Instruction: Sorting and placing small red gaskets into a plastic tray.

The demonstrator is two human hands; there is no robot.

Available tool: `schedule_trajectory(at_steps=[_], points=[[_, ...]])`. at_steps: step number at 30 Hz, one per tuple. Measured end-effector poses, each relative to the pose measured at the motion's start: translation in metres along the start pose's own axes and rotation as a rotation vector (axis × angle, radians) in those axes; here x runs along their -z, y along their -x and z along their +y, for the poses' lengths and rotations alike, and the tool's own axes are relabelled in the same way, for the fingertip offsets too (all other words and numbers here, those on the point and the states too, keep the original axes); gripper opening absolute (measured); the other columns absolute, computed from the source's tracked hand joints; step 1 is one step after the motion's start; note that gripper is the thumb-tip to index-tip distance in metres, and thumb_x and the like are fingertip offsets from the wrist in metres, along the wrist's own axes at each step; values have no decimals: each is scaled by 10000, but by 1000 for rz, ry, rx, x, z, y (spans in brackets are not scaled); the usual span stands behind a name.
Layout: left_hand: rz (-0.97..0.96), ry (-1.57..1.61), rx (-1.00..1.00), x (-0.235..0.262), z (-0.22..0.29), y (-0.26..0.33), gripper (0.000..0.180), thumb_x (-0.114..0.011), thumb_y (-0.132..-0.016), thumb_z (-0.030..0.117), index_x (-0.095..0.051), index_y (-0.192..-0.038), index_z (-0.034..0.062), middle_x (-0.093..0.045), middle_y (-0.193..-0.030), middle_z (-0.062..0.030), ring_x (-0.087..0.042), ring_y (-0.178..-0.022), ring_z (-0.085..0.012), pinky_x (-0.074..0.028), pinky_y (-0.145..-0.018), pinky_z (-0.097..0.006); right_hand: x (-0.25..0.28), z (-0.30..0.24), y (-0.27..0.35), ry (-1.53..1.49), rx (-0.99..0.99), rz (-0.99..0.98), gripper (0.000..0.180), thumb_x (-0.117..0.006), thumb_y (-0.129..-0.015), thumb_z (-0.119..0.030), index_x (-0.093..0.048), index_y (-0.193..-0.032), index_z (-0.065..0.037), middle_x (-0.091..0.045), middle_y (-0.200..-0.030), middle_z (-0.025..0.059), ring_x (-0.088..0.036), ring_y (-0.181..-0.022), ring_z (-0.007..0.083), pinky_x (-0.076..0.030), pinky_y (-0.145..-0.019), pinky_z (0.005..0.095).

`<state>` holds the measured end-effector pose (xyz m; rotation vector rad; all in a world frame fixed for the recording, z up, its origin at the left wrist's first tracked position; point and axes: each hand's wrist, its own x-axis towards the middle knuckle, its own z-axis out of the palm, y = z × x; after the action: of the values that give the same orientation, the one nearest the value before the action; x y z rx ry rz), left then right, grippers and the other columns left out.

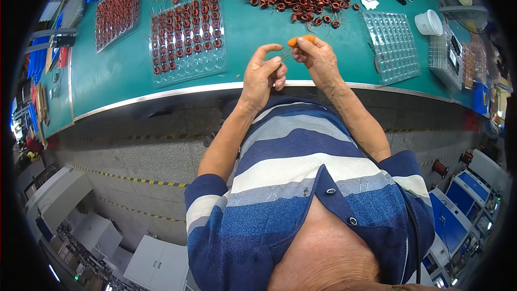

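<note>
Above the near edge of the green surface (107, 70), the right hand (319, 59) pinches one orange-tipped copper coil (299, 40); the left hand (264, 75), half curled, grips its wire leads (287, 54).

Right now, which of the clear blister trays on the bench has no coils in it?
The clear tray right of the hands, beside the white cup: its pockets are bare. The tray left of the hands is mostly filled with copper coils, as is the far-left one.
</note>
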<state>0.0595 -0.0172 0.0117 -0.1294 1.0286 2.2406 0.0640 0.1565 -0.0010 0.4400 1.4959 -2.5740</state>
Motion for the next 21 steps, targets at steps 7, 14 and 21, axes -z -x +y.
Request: schedule_trajectory(at_steps=[7, 14, 21], points=[[344, -420, -424, 117, 34, 7, 104, -552, -935, 116, -593, -987, 37, -624, -829, -58, -577, -689, -120, -483, -626, -251, 140, -8, -69, 1513, 617, 433, 395, -663, -866, -240, -556, -1158, 4, -553, -1148, 174, -545, -972, 325, -452, -854, 420], [807, -1416, -689, 229, 92, 21, 92, -654, -812, 122, -682, -867, 54, -629, -851, -91, -588, -876, -255, -438, -806, -361, 202, 17, -100, 1682, 538, 253, 272, -622, -867, -124, -572, -1129, -68, -559, -1111, 177, -545, -953, 378, -460, -816, 425], [796, -1564, -670, 260, 80, -12, 93, -672, -795, 123, -689, -862, 62, -607, -838, -116, -595, -801, -303, -470, -729, -379, 198, 11, -96, 1511, 599, 158, 268, -590, -872, -79, -578, -1139, -69, -599, -967, 182, -597, -823, 364, -485, -697, 435]])
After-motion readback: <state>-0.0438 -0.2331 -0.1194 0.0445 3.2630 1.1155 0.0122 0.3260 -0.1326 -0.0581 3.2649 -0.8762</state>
